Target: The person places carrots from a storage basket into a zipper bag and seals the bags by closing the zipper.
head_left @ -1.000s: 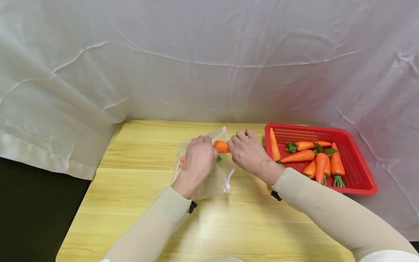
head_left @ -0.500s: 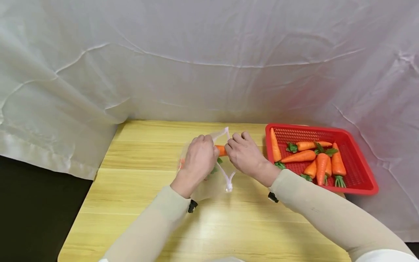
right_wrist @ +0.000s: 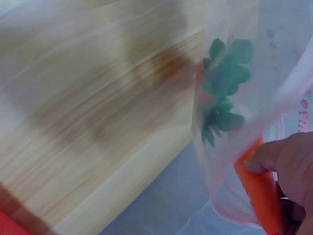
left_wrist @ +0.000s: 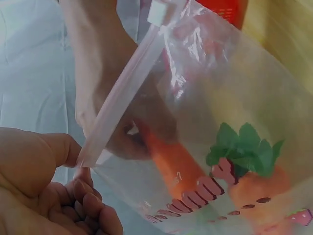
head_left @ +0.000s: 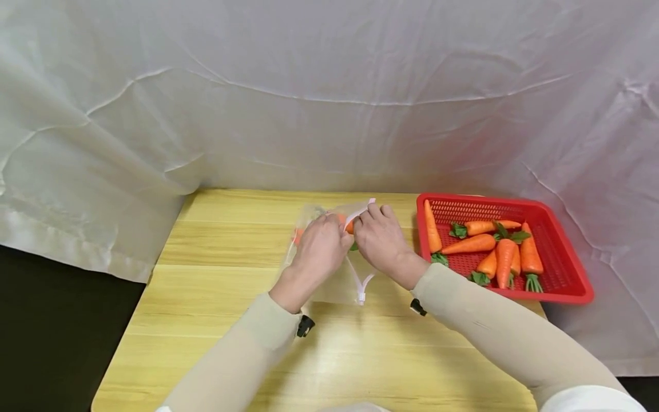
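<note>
My left hand [head_left: 321, 243] pinches the edge of a clear zip bag [left_wrist: 220, 73] beside its open mouth, thumb and fingers meeting on the zip strip in the left wrist view. A white slider [left_wrist: 160, 12] sits at the strip's far end. My right hand [head_left: 381, 237] grips an orange carrot [right_wrist: 261, 193] whose narrow part points into the bag through that mouth. Inside the bag lies at least one other carrot [left_wrist: 261, 191] with green leaves [left_wrist: 244, 147]. Dark red print runs across the plastic. From the head view, the hands hide most of the held carrot.
To the right stands a red perforated basket [head_left: 563, 252] with several carrots [head_left: 506, 263] in it. Pale wood tabletop [head_left: 216, 309] lies under the bag. A light cloth [head_left: 329, 137] hangs behind the table.
My right hand has moved left with the carrot, up against the bag mouth, and less orange shows between the hands. My left hand and the bag have shifted slightly right.
</note>
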`<state>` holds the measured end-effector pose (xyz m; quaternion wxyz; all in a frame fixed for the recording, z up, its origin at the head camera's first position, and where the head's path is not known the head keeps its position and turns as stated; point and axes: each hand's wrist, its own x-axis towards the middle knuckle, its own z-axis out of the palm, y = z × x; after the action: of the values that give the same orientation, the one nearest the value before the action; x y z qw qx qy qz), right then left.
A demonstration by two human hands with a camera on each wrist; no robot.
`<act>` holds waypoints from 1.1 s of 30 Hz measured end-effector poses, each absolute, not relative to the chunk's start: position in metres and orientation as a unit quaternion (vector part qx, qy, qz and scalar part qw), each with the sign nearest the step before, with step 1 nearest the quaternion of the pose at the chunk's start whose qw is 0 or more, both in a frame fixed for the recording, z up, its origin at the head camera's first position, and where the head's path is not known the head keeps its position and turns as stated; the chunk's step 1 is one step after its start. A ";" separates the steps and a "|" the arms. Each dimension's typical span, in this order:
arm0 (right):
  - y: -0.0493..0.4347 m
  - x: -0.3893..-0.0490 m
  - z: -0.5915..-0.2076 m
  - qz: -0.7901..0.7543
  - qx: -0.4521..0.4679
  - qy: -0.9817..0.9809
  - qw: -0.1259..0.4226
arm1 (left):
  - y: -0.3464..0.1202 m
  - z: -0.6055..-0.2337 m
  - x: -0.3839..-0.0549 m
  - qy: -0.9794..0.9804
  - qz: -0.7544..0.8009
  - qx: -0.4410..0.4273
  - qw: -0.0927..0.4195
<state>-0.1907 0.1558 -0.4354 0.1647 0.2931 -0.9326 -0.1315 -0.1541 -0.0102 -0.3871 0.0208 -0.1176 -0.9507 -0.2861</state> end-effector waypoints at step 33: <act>0.188 -0.179 -0.474 0.111 0.126 -0.985 0.040 | -0.022 -0.408 -0.154 -0.968 -0.209 -0.119 0.074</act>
<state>-0.1794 0.1883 -0.4743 0.0399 0.1264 -0.9849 0.1110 -0.1544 -0.0224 -0.4079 0.0740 -0.1185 -0.9680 -0.2085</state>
